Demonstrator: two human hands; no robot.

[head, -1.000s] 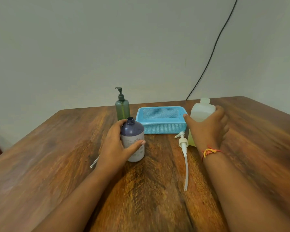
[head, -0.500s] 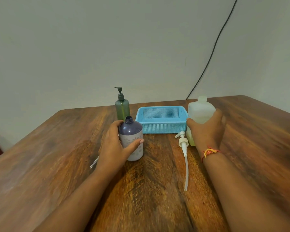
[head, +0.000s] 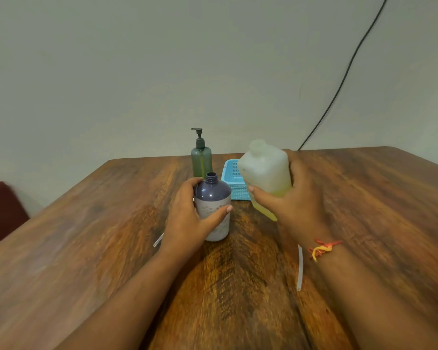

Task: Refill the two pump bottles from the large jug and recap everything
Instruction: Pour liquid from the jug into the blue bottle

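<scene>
Left hand (head: 187,221) low, fingers and thumb curled round purple bottle (head: 216,195). Right hand (head: 296,205) held higher, gripping tilted jug (head: 266,170) off the surface. Both forearms extended forward, converging.

My purple bottle (head: 214,195) stands upright on the counter (head: 111,236), neck open, a pale patterned label round its lower half. My left hand (head: 185,221) has its fingers (head: 191,184) curled round it. My right hand (head: 293,205) grips the translucent white jug (head: 264,170) off the counter, tilted with its neck up and to the left, yellow liquid pooled low inside. The green pump bottle (head: 201,160) stands just behind the purple one, dark pump fitted. A clear dip tube (head: 300,266) lies beside my right wrist.
</scene>
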